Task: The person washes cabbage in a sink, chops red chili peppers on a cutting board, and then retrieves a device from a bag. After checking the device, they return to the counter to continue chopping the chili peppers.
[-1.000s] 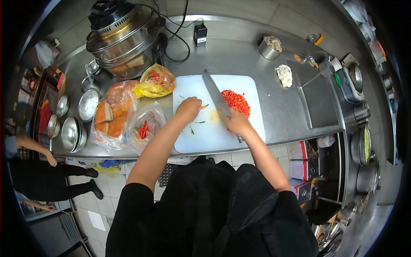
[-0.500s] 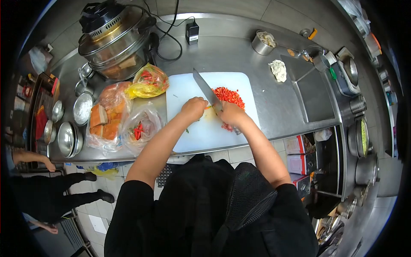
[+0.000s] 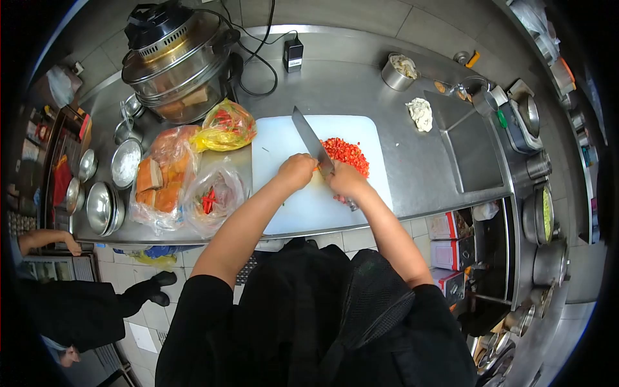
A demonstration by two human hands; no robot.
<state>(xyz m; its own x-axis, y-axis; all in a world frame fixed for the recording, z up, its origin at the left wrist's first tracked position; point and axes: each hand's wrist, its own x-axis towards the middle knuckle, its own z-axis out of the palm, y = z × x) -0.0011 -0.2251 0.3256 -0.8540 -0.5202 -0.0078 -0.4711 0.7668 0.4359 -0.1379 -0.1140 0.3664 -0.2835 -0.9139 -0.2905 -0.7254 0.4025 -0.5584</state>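
A white cutting board (image 3: 287,138) lies on the steel counter in front of me. My right hand (image 3: 346,181) grips the handle of a large cleaver (image 3: 311,140), its blade pointing away and to the left. A pile of chopped red chili (image 3: 347,153) sits just right of the blade. My left hand (image 3: 296,170) is closed on a small chili piece pressed to the board, right against the blade's left side. The chili under my fingers is mostly hidden.
Plastic bags of chilies (image 3: 214,195), bread (image 3: 160,175) and yellow-wrapped produce (image 3: 225,126) lie left of the board. A glass-bowl oven (image 3: 175,61) stands behind them, metal bowls (image 3: 103,206) at far left. A sink (image 3: 471,142) is on the right. Another person (image 3: 71,303) stands at lower left.
My left hand has slid right up to the blade. The cleaver and my right hand shifted left towards it. The person at lower left moved further down.
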